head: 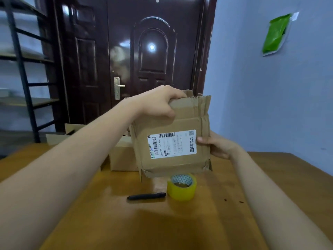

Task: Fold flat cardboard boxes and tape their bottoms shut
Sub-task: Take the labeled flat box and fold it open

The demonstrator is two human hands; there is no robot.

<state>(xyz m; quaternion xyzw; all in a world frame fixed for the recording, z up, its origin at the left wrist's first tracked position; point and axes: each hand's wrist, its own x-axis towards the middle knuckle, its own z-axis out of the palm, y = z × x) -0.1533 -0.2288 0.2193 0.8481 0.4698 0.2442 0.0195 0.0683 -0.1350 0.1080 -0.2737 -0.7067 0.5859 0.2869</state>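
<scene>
A brown cardboard box point(167, 123) with a white shipping label point(172, 144) is held upright above the wooden table point(137, 222). My left hand point(160, 101) grips its top left edge, fingers curled over the flap. My right hand point(216, 146) holds its right side, thumb on the front face. A roll of yellowish clear tape point(182, 186) stands on the table just below the box. A black pen point(146, 196) lies to the left of the tape.
More cardboard boxes point(122, 156) sit behind the held box on the table's far left. A dark door point(133, 51) is beyond, a metal shelf rack point(23, 69) at left, a green bag point(275, 33) on the right wall.
</scene>
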